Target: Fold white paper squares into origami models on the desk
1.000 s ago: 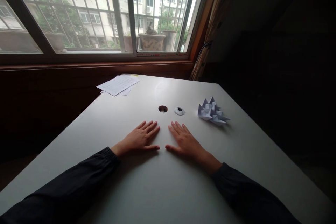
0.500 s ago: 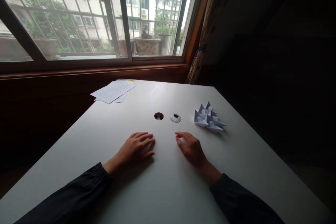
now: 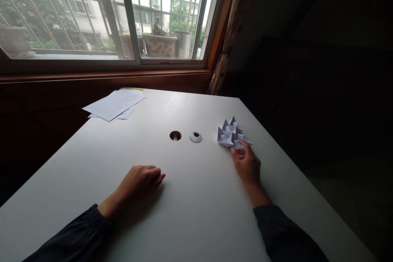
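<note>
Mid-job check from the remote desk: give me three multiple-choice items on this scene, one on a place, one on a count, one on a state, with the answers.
1. Where does the folded paper flower lie on the white desk?
A. Right of the white ring
B. Left of the round hole
C. On the loose papers

2. How many of the person's hands are in view?
A. One
B. Two
C. Three

3. What is the right hand doing?
A. Holding the loose papers
B. Touching the flower with its fingers
C. Pressing on the white ring

Answers:
1. A: the flower lies just to the right of the ring.
2. B: the left hand and the right hand both show.
3. B: the fingers meet the flower's near edge.
</note>
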Tool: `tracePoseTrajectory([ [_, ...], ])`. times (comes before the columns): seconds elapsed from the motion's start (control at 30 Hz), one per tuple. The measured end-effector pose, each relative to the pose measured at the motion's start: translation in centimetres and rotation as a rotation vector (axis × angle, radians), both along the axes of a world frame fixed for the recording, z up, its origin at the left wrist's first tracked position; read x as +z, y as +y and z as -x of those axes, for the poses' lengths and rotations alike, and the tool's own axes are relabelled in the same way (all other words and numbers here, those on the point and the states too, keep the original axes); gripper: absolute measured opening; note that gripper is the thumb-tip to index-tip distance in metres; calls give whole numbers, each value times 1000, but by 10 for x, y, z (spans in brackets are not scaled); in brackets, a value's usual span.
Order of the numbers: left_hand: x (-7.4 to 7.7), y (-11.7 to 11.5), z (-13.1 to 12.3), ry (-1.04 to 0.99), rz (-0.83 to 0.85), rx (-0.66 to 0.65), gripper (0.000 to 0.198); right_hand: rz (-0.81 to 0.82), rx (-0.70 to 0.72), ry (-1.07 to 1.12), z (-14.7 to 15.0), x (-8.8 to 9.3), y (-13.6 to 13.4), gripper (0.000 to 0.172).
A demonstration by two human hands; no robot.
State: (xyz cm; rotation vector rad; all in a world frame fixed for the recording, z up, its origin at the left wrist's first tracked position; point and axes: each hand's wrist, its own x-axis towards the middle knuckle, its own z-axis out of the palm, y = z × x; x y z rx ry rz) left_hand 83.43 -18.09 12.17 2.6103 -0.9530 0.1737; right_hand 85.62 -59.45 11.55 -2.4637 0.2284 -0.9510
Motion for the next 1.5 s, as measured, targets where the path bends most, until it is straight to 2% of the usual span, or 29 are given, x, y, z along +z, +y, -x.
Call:
tracePoseTrajectory([
  [0.1, 0, 0, 0, -17, -11, -3, 39, 2, 78, 25, -12, 1, 8, 38],
  [0.2, 1, 1, 1, -27, -6, 10, 40, -33, 141, 23, -9, 0, 22, 39],
  [0.3, 3, 0, 3, -22, 96, 65, 30, -133, 256, 30, 10, -2, 58, 38],
  [0.33, 4, -1, 3, -14, 162, 92, 25, -242, 332, 31, 18, -3, 74, 35],
  [0.4, 4, -5, 4, 8, 321, 153, 32, -335, 509, 48, 33, -3, 107, 28],
  [0.5, 4, -13, 4, 47, 493, 170, 41, -357, 674, 76, 47, 0, 147, 20],
  [0.57, 4, -20, 4, 64, 519, 139, 36, -426, 708, 106, 47, 4, 164, 21],
  [0.63, 6, -27, 3, 80, 561, 142, 33, -599, 673, 123, 43, 7, 174, 30],
  [0.73, 10, -41, 0, 189, 738, 174, 41, -864, 616, 152, 34, 9, 182, 40],
  [0.8, 11, -51, -1, 290, 860, 185, 46, -937, 614, 173, 30, 10, 184, 37],
  [0.9, 10, -59, -4, 371, 954, 204, 46, -948, 691, 222, 29, 11, 182, 33],
  [1.07, 6, -56, -10, 457, 1084, 188, 32, -934, 799, 285, 29, 12, 177, 42],
  [1.2, 6, -51, -11, 510, 1066, 119, 27, -989, 784, 300, 25, 9, 174, 44],
  [1.33, 6, -52, -9, 542, 1023, 16, 35, -1044, 751, 293, 22, 7, 173, 44],
  [1.5, 5, -49, -13, 457, 966, 164, 22, -952, 766, 351, 22, 6, 178, 37],
])
